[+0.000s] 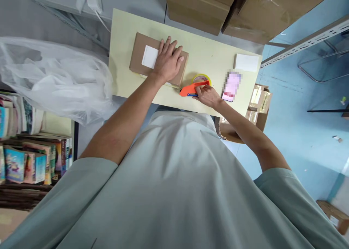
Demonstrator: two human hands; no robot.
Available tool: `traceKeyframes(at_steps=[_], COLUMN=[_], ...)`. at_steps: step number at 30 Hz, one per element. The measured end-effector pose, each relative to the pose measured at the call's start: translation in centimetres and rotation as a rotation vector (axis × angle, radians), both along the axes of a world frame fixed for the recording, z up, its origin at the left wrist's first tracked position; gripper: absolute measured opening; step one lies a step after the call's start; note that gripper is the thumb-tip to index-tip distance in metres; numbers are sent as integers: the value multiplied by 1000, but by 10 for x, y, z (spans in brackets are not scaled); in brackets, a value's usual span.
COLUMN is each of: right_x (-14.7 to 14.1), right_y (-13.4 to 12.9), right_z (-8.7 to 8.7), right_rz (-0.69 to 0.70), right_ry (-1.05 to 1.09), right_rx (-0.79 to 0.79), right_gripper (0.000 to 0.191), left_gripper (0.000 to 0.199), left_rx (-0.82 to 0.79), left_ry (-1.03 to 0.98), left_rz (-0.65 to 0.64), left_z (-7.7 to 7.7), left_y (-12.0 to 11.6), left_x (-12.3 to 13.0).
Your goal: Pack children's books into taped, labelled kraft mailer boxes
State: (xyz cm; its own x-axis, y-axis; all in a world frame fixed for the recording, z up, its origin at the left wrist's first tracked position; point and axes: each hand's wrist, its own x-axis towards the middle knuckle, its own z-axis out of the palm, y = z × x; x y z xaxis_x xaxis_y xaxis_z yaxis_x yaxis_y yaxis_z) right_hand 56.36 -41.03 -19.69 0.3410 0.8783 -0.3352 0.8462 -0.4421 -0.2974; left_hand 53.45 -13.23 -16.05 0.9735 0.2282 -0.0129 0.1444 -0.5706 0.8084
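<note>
A brown cardboard box (138, 52) with a white label (149, 56) lies on the pale yellow table (124, 27). Across its top rests my left hand (167, 61), palm down with the fingers spread. My right hand (207, 95) is closed around an orange tape dispenser (189, 89) just right of the box, near the table's front edge. A blue part shows under the dispenser, and a roll of yellow-edged tape (201, 76) sits at its back. My right fingertips are partly hidden.
A phone (231, 85) and a white stack (247, 62) lie on the table's right side. Large cartons (200, 9) stand behind. White plastic bags (60, 74) and books (35, 158) are at the left. An open carton (261, 121) is below the right edge, beside a metal rack (308, 41).
</note>
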Motion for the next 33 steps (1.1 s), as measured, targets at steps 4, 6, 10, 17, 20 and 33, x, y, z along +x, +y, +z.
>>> traceKeyframes(at_steps=[4,6,10,17,20,33], right_x=[0,1,2,2,1,3], right_y=[2,3,3,1,3,6], right_z=[-1,-1,-4,-8,-6,-8], right_rz=[14,16,9,-49,-12,161], right_ry=[-17,-32,-42,-19,-71,-265], right_rx=[-10,-21,-45,20,-15,-54], right_gripper=[70,70,69,68,67,59], left_gripper=[56,55,54,55,59,67], left_rx=[9,-50,-146,85,136,240], left_ry=[-8,10,34,-21,-1,73], left_rz=[-12,43,136,-60,-76,-129], left_z=[-6,-9,-12,-5,-5,-13], left_y=[1,1,2,1,1,-1], left_x=[1,2,3,-1,-1,-4])
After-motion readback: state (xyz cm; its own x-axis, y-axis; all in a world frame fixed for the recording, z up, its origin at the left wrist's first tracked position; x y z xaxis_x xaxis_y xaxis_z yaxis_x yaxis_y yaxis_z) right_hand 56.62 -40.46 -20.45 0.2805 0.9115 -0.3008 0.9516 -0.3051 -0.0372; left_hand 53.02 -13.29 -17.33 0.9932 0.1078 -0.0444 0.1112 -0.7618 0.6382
